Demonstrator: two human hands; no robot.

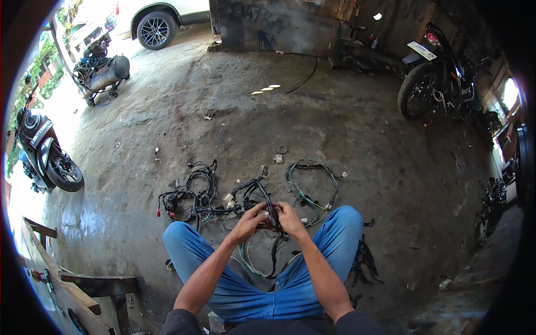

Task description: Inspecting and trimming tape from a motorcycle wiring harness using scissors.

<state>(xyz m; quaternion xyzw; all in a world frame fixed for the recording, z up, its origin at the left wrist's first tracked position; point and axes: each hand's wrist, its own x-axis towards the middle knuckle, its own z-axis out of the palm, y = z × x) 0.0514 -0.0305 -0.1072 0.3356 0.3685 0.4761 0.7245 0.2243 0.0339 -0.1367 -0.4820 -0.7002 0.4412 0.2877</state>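
Between my knees, my left hand [251, 221] and my right hand [289, 219] meet at a black-taped wiring harness [276, 251]. The fingers of both are bent closed around its thick branch, close together. Part of the branch is hidden by the fingers. The harness spreads over the ground: a tangled black section with connectors [195, 195] lies to the left, and a loop of green and black wires [312, 164] lies to the right. A pale connector [229, 198] sits just left of my hands. Thin light wires [251, 268] hang below them.
A motorcycle [47, 151] stands at left, another motorcycle [435, 78] at far right. An air compressor [103, 75] and a white car [162, 19] are at the far left. A wooden bench [72, 285] is near left. Black strips [365, 262] lie beside my right knee.
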